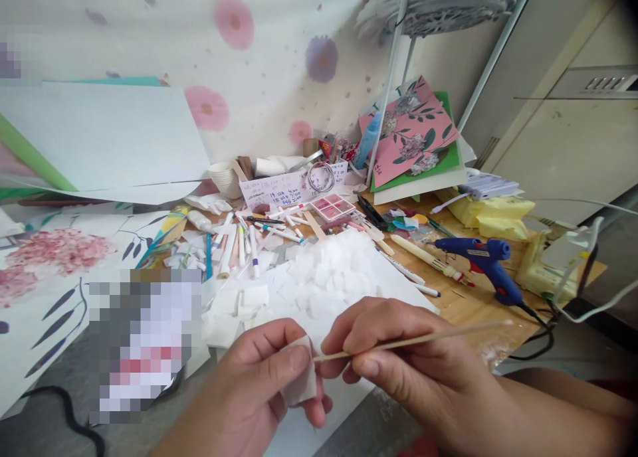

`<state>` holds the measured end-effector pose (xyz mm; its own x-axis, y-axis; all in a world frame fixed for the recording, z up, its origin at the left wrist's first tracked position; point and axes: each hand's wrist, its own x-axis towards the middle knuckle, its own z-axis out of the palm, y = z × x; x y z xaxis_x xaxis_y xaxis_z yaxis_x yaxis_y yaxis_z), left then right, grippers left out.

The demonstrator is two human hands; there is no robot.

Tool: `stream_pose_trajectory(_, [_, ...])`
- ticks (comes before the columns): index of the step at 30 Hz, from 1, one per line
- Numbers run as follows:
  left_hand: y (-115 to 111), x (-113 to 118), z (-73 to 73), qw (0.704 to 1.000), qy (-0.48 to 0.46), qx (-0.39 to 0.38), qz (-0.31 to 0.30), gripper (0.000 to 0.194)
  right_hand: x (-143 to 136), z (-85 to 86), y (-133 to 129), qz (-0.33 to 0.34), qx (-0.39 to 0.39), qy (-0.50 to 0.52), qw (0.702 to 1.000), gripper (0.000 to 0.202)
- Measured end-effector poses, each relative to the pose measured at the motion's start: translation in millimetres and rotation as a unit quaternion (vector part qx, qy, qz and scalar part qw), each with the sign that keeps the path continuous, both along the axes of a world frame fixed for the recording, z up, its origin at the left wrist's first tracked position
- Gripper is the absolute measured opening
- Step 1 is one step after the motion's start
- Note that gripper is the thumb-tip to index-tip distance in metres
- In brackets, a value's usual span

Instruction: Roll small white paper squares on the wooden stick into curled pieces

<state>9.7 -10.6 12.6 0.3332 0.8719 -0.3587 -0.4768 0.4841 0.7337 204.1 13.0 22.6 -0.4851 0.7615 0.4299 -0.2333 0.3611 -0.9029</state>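
A small white paper piece point(302, 380) is pinched between the thumb and fingers of my left hand point(264, 384). My right hand point(403, 357) grips a thin wooden stick point(428, 337); its tip meets the edge of the paper piece, and its other end points to the right. Just beyond both hands, a pile of small white paper squares point(333, 271) lies on a white sheet point(419, 297).
Pens and markers point(242, 244) are scattered behind the pile. A blue glue gun point(481, 254) lies at the right with its cord. Floral artwork point(64, 258) stretches along the left, a pink decorated card point(413, 131) leans at the back, and a metal rack post point(389, 85) rises beside it.
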Motion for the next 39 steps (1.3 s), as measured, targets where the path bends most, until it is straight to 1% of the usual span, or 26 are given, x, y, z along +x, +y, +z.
stream_pose_trajectory(4, [0.3,1.3,0.9,1.000,-0.005,-0.009,0.008,0.015,1.0,1.9,0.3,0.005,-0.004,-0.003,1.000,0.011])
stream_pose_trajectory(11, [-0.3,1.3,0.0,1.000,0.001,0.002,0.007,0.015,0.9,2.3,2.2,0.008,0.020,-0.013,1.000,0.012])
stream_pose_trajectory(18, [1.8,3.2,1.0,1.000,0.009,0.003,0.015,0.016,-0.5,1.1,0.8,0.008,0.001,0.012,1.000,0.011])
stream_pose_trajectory(24, [-0.2,2.0,-0.3,1.000,0.012,0.002,0.014,0.015,-0.4,1.8,0.4,0.010,-0.008,0.005,1.000,0.008])
stream_pose_trajectory(27, [-0.4,1.1,-0.4,1.000,0.011,0.006,0.012,0.014,-0.5,0.7,0.8,0.024,-0.019,0.016,0.999,0.009])
stream_pose_trajectory(31, [-1.3,0.1,-1.2,0.999,0.032,0.014,0.006,0.015,-0.6,0.1,1.7,0.059,-0.059,0.017,0.996,0.010])
stream_pose_trajectory(33, [-1.6,-0.6,-2.3,0.998,0.057,0.022,0.011,0.017,0.1,0.7,1.7,0.051,-0.055,-0.003,0.997,0.010])
stream_pose_trajectory(36, [-1.4,-1.3,-3.3,0.994,0.097,0.034,0.025,0.021,2.1,1.6,1.4,0.015,-0.034,-0.042,0.998,0.006])
stream_pose_trajectory(39, [-0.8,-1.2,-2.9,0.991,0.127,0.049,0.021,0.023,4.1,1.5,0.8,0.000,-0.030,-0.073,0.997,0.006])
